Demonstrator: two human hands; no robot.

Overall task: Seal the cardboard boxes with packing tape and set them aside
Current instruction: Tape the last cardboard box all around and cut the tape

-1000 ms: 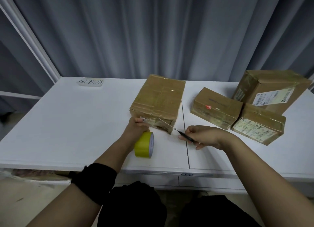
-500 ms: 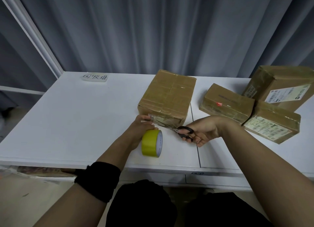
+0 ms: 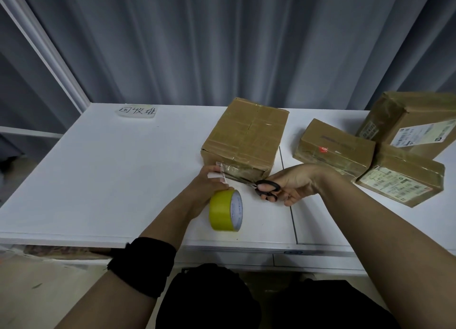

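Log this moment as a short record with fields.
middle box: tape strip stuck to its near face
left hand: holds the yellow tape roll, tape strip drawn out from the box
right hand: grips black scissors, blades at the tape strip
other boxes: three, grouped on the right of the table
stage: tape about to be cut

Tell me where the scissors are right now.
In the head view, the scissors sit just right of centre, gripped by the right hand in front of the central box, with the yellow tape roll to their left.
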